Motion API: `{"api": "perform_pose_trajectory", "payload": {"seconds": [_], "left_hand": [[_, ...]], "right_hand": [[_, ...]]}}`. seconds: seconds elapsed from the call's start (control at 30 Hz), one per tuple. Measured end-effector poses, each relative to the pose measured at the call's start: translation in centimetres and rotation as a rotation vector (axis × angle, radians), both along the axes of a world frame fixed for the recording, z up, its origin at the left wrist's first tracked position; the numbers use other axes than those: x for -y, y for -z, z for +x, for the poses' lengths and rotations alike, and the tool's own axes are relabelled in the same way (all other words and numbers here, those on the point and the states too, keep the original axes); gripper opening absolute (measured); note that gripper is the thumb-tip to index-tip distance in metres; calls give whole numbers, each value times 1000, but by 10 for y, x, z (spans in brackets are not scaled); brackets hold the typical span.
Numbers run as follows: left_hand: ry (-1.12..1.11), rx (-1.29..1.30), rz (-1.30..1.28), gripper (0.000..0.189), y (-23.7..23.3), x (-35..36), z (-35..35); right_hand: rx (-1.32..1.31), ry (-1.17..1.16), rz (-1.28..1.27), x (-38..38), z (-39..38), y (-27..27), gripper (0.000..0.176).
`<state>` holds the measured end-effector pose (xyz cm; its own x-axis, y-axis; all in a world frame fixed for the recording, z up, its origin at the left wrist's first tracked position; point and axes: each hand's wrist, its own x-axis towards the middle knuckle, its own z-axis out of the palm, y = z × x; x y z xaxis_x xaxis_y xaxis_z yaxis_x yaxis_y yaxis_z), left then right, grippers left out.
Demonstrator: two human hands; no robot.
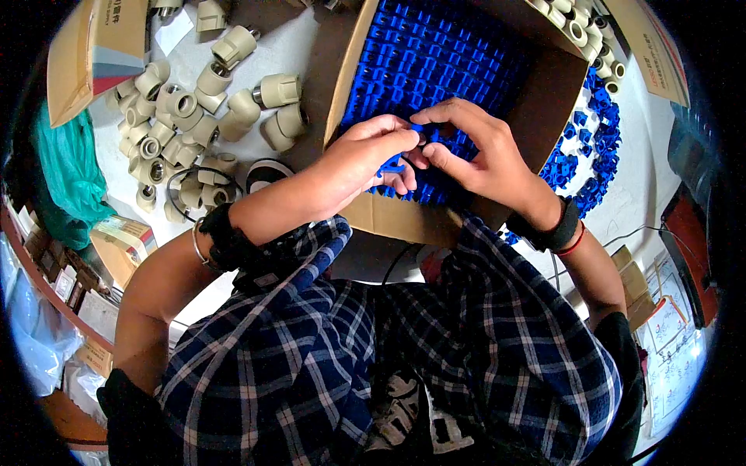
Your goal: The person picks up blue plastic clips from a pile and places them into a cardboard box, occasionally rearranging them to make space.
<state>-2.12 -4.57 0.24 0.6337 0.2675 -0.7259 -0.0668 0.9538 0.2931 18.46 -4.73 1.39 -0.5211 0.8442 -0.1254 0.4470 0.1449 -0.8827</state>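
Observation:
Both hands meet over an open cardboard box (388, 215) that holds rows of small blue plastic parts (423, 62). My left hand (365, 159) is closed around a small blue plastic piece (391, 165), part of which shows below the thumb. My right hand (482, 151) has thumb and forefinger curled in at the left fingertips, on a blue piece there. The fingers hide much of what is between them, and the exact kind of piece cannot be made out.
Beige plastic pipe fittings (186, 105), some with metal ends, lie in a heap left of the box. More fittings (575, 31) and loose blue parts (598, 155) lie to the right. A green plastic bag (74, 182) and a small carton (124, 245) are at far left.

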Motion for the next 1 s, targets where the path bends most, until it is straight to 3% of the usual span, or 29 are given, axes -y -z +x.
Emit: {"api": "perform_pose_trajectory", "payload": {"seconds": [0.13, 0.2, 0.3, 0.43, 0.57, 0.67, 0.73, 0.87, 1.0], "left_hand": [[10, -7, 26, 20, -1, -2, 0], [14, -14, 27, 19, -1, -2, -1], [115, -3, 32, 16, 1, -1, -2], [322, 46, 6, 13, 0, -2, -4], [337, 54, 17, 13, 2, -1, -3], [484, 127, 68, 15, 1, 1, -4], [536, 162, 117, 16, 6, 5, -5], [607, 183, 181, 17, 8, 9, -5], [592, 179, 148, 17, 7, 6, -5]], "right_hand": [[43, 81, -35, 2, -1, 0, 20], [306, 219, -308, 0, 0, -7, 17], [359, 252, -191, 6, 9, 10, 14], [287, 256, -266, 13, 14, 16, 11], [266, 229, -175, 18, 13, 21, 12], [280, 225, -266, 21, 11, 19, 15], [332, 204, -475, 20, 8, 13, 18], [288, 249, -413, 27, 8, 20, 21], [328, 146, -313, 28, 11, 23, 24]]}}
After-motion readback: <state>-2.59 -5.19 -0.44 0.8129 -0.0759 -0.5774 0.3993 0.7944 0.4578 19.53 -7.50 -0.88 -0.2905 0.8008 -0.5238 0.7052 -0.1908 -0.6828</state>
